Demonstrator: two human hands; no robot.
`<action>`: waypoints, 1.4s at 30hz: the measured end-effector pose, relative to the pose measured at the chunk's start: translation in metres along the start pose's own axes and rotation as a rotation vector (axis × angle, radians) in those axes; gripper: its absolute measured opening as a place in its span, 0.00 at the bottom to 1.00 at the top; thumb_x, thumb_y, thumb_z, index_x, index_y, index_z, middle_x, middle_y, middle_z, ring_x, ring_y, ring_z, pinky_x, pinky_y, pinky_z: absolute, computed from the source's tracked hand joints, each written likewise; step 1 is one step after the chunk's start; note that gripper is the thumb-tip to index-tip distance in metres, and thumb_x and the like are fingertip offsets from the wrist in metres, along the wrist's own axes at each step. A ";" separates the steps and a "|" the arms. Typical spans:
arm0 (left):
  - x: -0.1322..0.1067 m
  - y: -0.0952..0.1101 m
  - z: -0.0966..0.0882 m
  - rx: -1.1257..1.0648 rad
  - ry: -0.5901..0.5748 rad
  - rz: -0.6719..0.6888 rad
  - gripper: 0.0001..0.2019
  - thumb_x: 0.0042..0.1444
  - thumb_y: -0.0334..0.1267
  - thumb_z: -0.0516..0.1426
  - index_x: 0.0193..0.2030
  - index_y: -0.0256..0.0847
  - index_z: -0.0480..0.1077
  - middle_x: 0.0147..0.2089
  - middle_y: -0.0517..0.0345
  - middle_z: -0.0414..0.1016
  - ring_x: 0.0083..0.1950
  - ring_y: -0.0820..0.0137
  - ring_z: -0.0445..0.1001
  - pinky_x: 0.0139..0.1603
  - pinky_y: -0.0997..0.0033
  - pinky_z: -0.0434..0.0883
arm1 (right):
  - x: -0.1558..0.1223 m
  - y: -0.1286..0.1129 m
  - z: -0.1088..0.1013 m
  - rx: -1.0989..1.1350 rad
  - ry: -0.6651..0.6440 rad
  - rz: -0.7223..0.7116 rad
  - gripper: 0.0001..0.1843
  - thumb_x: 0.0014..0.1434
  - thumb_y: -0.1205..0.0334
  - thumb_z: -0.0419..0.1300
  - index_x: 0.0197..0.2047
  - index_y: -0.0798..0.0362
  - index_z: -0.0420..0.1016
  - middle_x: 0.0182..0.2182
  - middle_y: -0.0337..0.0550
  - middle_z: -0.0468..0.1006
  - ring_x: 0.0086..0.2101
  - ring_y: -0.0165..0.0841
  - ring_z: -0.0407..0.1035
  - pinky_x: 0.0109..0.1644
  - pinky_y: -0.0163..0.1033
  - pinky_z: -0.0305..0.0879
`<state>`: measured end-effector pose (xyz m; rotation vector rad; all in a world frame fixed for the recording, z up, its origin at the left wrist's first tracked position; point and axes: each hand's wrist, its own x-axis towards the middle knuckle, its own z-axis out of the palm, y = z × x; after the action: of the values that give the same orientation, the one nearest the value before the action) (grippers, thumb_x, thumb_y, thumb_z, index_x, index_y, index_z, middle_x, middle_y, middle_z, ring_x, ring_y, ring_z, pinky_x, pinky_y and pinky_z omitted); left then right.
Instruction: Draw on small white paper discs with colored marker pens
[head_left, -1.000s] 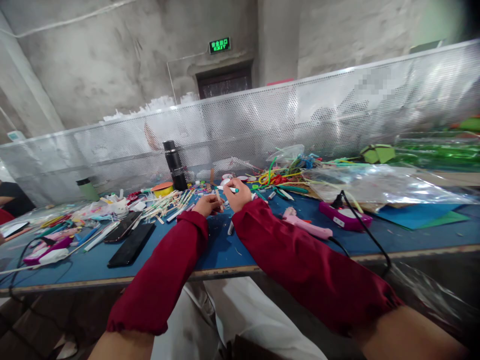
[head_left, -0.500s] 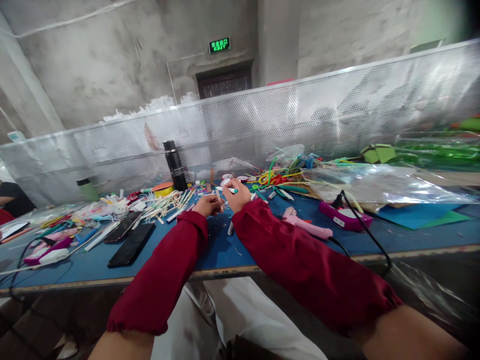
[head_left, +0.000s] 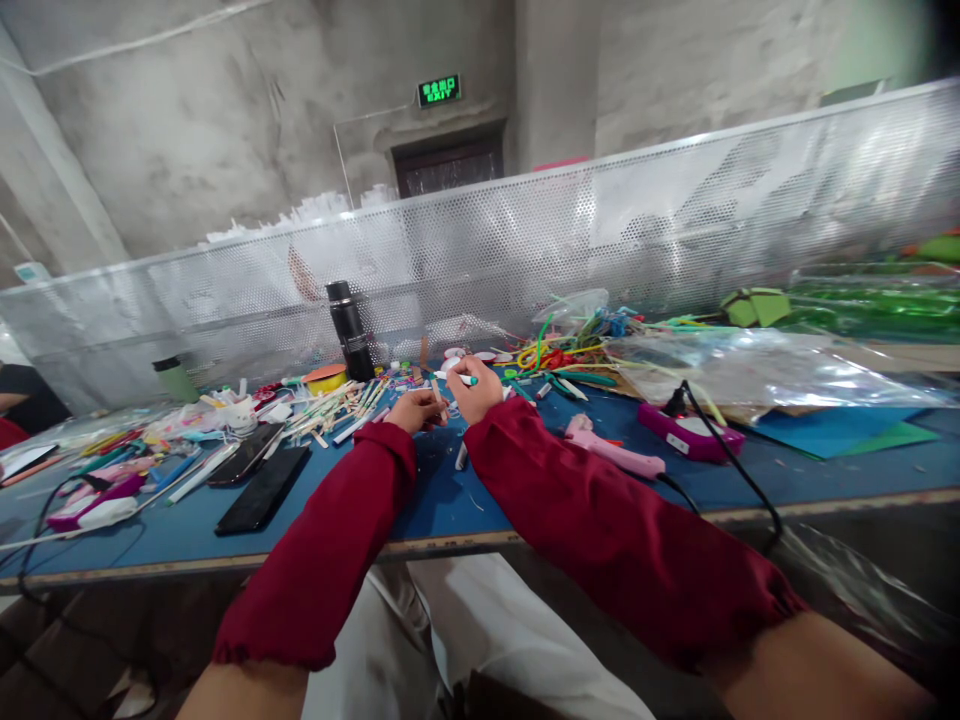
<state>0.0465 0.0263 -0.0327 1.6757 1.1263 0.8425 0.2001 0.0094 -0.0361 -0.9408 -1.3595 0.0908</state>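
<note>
Both my arms, in dark red sleeves, reach out over a blue table (head_left: pixel 450 505). My left hand (head_left: pixel 417 409) is closed on a thin wooden stick (head_left: pixel 437 391) that points up toward my other hand. My right hand (head_left: pixel 474 389) is closed around a white pen-like tool with a teal tip (head_left: pixel 463 379), held just above the stick. The two hands almost touch. A short white stick (head_left: pixel 460 456) lies on the table below them.
Two black phones (head_left: pixel 262 488) lie at the left with a heap of sticks and straws (head_left: pixel 330 405). A black flask (head_left: pixel 350 330) stands behind. Pink glue guns (head_left: pixel 611 450) with black cables lie at the right, near plastic bags (head_left: pixel 757 365). A perforated metal screen (head_left: pixel 525 240) backs the table.
</note>
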 end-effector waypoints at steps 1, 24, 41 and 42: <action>0.000 0.000 0.000 0.007 -0.004 0.000 0.11 0.56 0.43 0.66 0.40 0.39 0.75 0.35 0.56 0.81 0.35 0.69 0.80 0.30 0.77 0.67 | 0.000 0.000 0.000 -0.002 0.002 -0.013 0.07 0.57 0.57 0.56 0.28 0.47 0.67 0.27 0.37 0.77 0.32 0.34 0.72 0.40 0.39 0.67; 0.000 0.000 0.000 -0.013 0.003 -0.003 0.08 0.58 0.40 0.65 0.39 0.39 0.74 0.36 0.56 0.82 0.34 0.71 0.80 0.29 0.78 0.66 | -0.001 0.000 0.000 -0.011 -0.010 -0.014 0.08 0.58 0.57 0.56 0.28 0.46 0.67 0.28 0.37 0.77 0.32 0.34 0.72 0.40 0.39 0.67; -0.001 0.001 0.000 -0.011 -0.004 -0.002 0.09 0.57 0.41 0.65 0.39 0.38 0.74 0.35 0.57 0.81 0.34 0.71 0.80 0.29 0.78 0.67 | 0.000 -0.002 -0.001 -0.020 -0.012 0.000 0.07 0.57 0.57 0.56 0.28 0.47 0.67 0.28 0.38 0.78 0.33 0.35 0.73 0.41 0.39 0.67; -0.001 0.001 0.000 -0.006 -0.004 0.000 0.10 0.57 0.41 0.65 0.39 0.38 0.74 0.36 0.57 0.81 0.35 0.71 0.80 0.29 0.78 0.67 | 0.000 -0.002 -0.001 -0.026 -0.018 -0.008 0.08 0.57 0.57 0.56 0.27 0.47 0.67 0.28 0.38 0.78 0.32 0.35 0.72 0.41 0.39 0.67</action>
<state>0.0463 0.0258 -0.0318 1.6718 1.1205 0.8412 0.1997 0.0077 -0.0349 -0.9586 -1.3837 0.0753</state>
